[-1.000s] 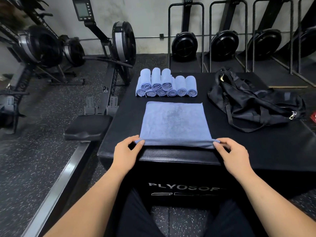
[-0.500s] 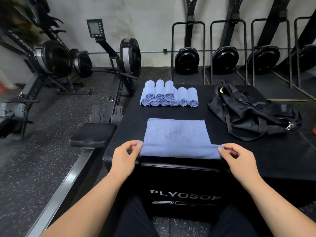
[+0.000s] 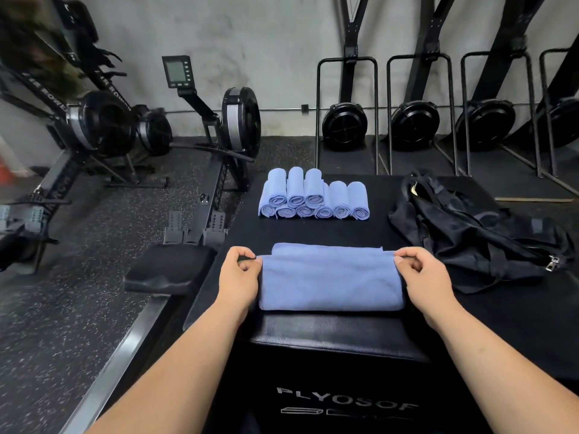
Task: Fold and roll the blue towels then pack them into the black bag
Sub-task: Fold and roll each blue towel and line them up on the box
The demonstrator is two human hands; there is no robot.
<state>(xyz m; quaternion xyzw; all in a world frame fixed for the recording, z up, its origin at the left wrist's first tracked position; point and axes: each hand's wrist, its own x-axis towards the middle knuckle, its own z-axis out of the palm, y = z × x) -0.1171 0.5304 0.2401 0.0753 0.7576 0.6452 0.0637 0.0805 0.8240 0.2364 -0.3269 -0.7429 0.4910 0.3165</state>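
**Towel edge carried forward**

Since a second ago, I note the near edge of the blue towel (image 3: pixel 329 283) has been lifted and laid over toward its far edge. The black box (image 3: pixel 313 333) lies under both hands. The black bag (image 3: pixel 470 236) lies slumped beyond the right hand (image 3: pixel 423 277). The rolled towels (image 3: pixel 313 198) are stacked ahead, between the hands. The left hand (image 3: pixel 238 277) and right hand each pinch a corner of the folded edge.

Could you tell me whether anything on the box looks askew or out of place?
Only slightly: the towel being folded has its upper edge short of the lower layer's far edge, leaving a strip showing. The rolled towels sit tidy; the black bag lies slumped.
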